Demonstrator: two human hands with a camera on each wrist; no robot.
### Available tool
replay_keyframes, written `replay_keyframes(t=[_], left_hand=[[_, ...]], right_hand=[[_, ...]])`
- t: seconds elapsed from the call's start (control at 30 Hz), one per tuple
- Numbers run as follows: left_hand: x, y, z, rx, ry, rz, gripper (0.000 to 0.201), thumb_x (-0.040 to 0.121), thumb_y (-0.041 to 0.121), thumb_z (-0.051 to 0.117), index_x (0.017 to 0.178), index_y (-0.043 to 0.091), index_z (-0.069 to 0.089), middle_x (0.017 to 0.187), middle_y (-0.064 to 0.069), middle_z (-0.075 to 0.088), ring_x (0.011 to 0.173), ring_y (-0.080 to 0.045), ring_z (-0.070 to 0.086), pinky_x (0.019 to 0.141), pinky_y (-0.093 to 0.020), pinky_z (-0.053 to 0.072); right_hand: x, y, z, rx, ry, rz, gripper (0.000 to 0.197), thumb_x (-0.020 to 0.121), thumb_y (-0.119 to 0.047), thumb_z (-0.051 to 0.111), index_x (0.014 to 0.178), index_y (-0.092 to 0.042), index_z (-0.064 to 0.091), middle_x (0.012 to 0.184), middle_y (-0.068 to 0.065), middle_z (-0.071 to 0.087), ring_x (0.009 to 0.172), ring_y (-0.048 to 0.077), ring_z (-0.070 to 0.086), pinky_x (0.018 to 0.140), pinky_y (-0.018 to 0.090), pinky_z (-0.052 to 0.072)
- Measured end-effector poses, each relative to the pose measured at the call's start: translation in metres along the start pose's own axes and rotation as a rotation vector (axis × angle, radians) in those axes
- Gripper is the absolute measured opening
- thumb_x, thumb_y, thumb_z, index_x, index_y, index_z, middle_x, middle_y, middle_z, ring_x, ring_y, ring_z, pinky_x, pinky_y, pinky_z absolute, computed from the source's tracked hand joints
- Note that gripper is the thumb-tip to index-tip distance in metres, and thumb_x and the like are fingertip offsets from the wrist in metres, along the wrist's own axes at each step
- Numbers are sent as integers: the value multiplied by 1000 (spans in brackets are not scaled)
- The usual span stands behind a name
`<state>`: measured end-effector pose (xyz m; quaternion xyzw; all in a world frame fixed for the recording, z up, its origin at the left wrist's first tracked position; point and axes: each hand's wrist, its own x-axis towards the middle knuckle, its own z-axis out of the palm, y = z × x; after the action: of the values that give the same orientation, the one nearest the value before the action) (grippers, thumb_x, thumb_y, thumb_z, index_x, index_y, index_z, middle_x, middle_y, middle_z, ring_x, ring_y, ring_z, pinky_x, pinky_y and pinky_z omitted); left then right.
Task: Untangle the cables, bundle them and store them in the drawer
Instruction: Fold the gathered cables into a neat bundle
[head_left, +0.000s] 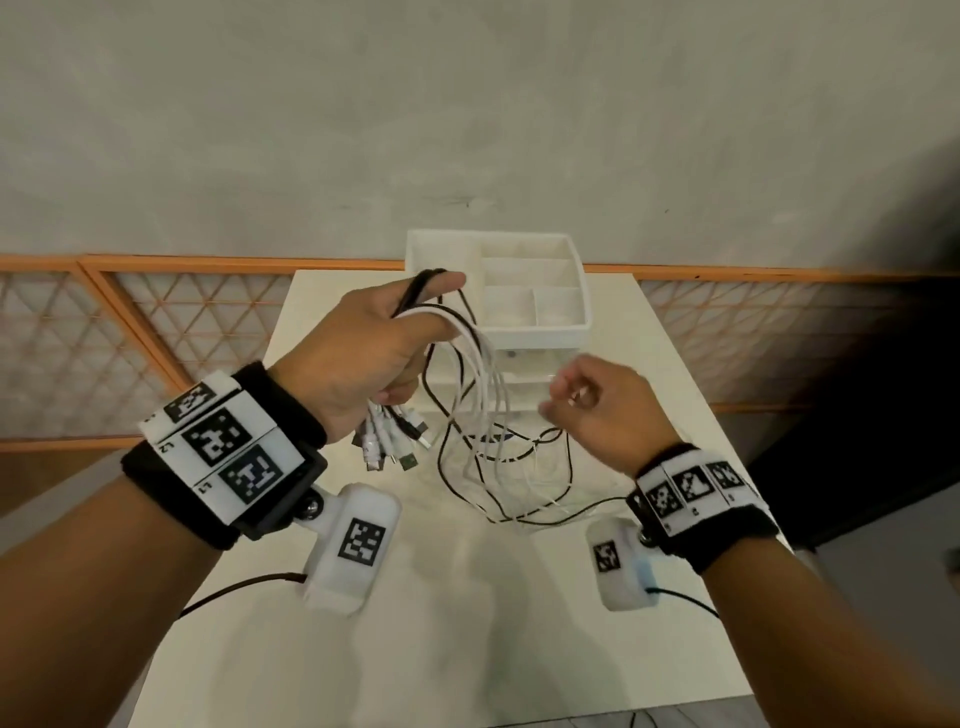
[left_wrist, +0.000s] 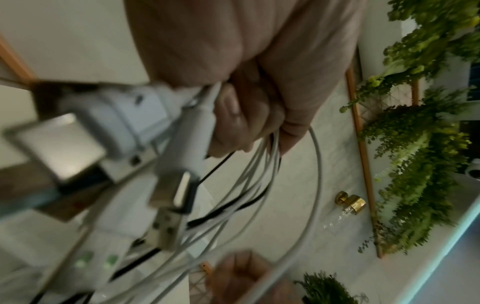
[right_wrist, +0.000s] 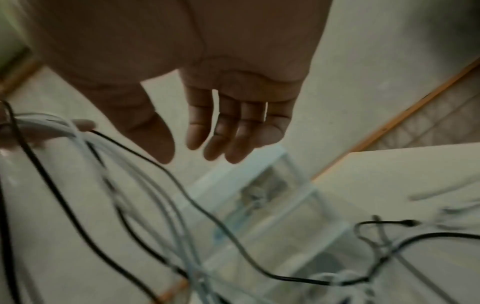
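Observation:
My left hand (head_left: 441, 306) is raised over the table and grips a bundle of black and white cables (head_left: 483, 395), looped between thumb and forefinger. In the left wrist view its fingers (left_wrist: 241, 123) curl round the strands, and the USB plugs (left_wrist: 171, 195) dangle beside them. The plug ends (head_left: 389, 441) hang below that hand. Long loops droop onto the table. My right hand (head_left: 563, 397) hovers to the right of the loops. Its fingers (right_wrist: 233, 131) are relaxed and hold nothing. The white drawer unit (head_left: 582, 317) stands behind the cables, with its clear drawers (right_wrist: 272, 216) below.
The white table (head_left: 467, 623) is small; its edges run close on the left and right. An orange-framed lattice panel (head_left: 156, 322) and a grey wall lie behind it. The drawer unit's top tray has several compartments. Loose cable ends (right_wrist: 389, 224) lie on the table's right side.

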<state>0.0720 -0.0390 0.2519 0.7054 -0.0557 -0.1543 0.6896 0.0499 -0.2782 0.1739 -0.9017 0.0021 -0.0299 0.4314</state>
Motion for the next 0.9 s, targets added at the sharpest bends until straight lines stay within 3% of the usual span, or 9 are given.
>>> replay_keyframes(t=[0.1,0.17,0.27,0.33,0.5,0.63,0.7,0.8,0.9], left_hand=[[-7,7,11,14,-124,27,46,92,3,58,129,31,62,46,7,21,39,-13,17,40,-23,20],[-11,12,14,1,-167,56,47,93,2,57,129,32,63,47,7,20,38,-13,17,40,-23,21],[-15,20,10,-26,-150,120,50,92,1,57,129,33,63,52,-1,17,38,-14,15,41,-23,20],[-17,25,1,-79,-75,170,51,89,1,59,127,33,65,62,-15,18,39,-13,15,41,-22,20],[-15,25,-26,-121,95,168,41,92,3,56,125,25,66,53,0,15,39,-13,14,42,-23,16],[-7,-1,-26,-56,104,83,40,92,5,57,129,21,62,48,6,18,37,-11,15,40,-21,16],[-6,-9,-22,-48,110,47,44,92,4,57,133,21,60,58,-8,18,37,-11,15,39,-19,17],[-6,-7,-16,-61,50,31,45,91,3,58,132,23,61,75,-19,22,38,-12,16,38,-19,20],[-7,1,-11,-67,-55,45,44,92,2,57,128,26,64,62,-17,22,37,-12,15,39,-19,18]], right_hand=[[11,-26,21,183,-128,-69,20,82,-19,76,97,-30,71,92,-10,73,72,4,64,69,28,54],[15,-19,49,232,-273,-4,13,83,-17,74,83,-30,76,84,0,76,78,17,69,75,44,59],[18,14,85,-47,-413,76,26,81,-44,65,58,-32,65,71,-4,69,83,25,72,76,33,58],[12,48,91,-460,-477,133,36,94,-43,55,64,-27,66,80,-3,67,90,24,69,73,24,50],[-3,116,54,-694,-230,476,43,99,-44,47,106,-10,73,112,12,71,108,32,65,84,32,50],[15,111,7,-456,158,466,39,102,-38,44,110,-13,73,118,17,69,111,37,62,92,38,47],[19,103,-6,-324,363,381,39,102,-39,44,107,-13,72,110,22,66,106,41,60,89,42,46],[10,94,-3,-372,233,307,26,93,-26,59,116,-19,69,119,18,61,107,37,61,93,40,49],[-4,77,13,-314,13,170,47,80,-24,76,126,-29,65,131,4,55,107,18,60,99,32,47]])
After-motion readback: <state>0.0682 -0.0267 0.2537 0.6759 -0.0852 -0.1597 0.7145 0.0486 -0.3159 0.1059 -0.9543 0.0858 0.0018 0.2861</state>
